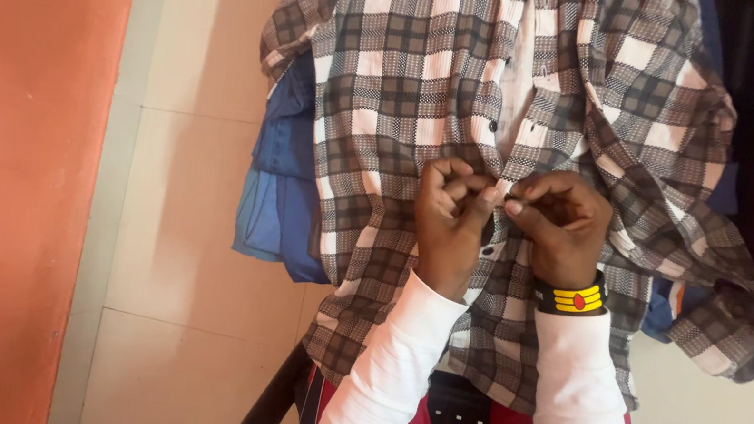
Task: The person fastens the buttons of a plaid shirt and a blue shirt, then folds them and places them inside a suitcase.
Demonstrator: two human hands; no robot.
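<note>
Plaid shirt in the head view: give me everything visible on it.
The plaid shirt is a woven-looking check in grey, brown and white with small dark buttons down its front placket. It hangs front-facing over blue garments, its sleeves draped at each side, one cuff low at the picture's right. The placket is partly open above. The left hand and right hand pinch the two front edges together at mid-height, fingers curled at the placket. The hem hangs down to the white sleeves.
</note>
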